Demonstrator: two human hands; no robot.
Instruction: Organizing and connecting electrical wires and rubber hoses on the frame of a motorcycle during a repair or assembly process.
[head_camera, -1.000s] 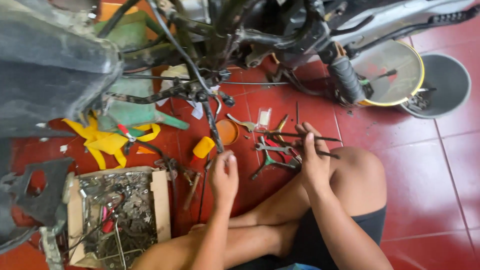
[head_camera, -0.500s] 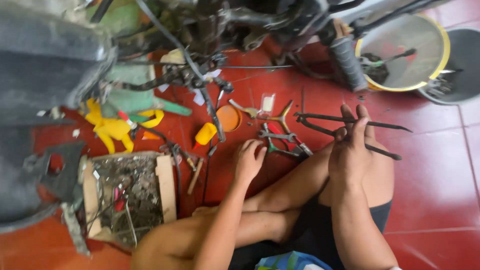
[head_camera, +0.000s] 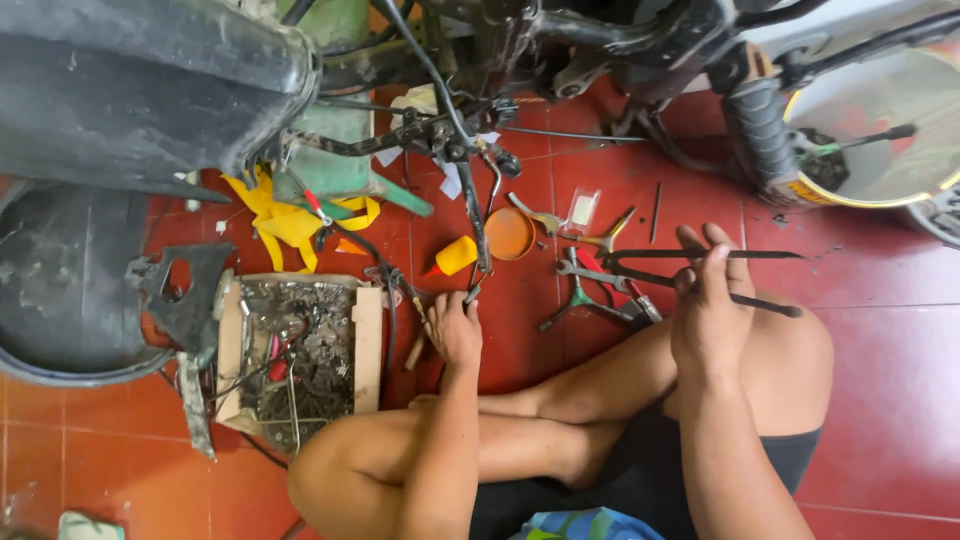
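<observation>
I sit cross-legged on a red tiled floor under a motorbike. My right hand (head_camera: 708, 300) is raised above my knee, closed on a pair of long black pliers (head_camera: 700, 272) whose two thin handles stick out to the right. My left hand (head_camera: 455, 325) rests low on the floor beside a wooden-handled tool (head_camera: 413, 350), fingers touching small tools near a black cable (head_camera: 472, 215). A yellow squeeze bottle (head_camera: 455, 256) and an orange lid (head_camera: 510, 233) lie just beyond it.
A wooden box of metal scrap parts (head_camera: 300, 350) stands at the left. Several pliers and wrenches (head_camera: 590, 285) lie between my hands. Yellow cloth (head_camera: 290, 222), a black tyre and mudguard (head_camera: 90, 290), a footpeg (head_camera: 760, 135) and a metal basin (head_camera: 880, 150) surround the spot.
My right hand has lifted the long black pliers off the floor and carried them right, over my knee. My left hand has slid left, down among the small tools.
</observation>
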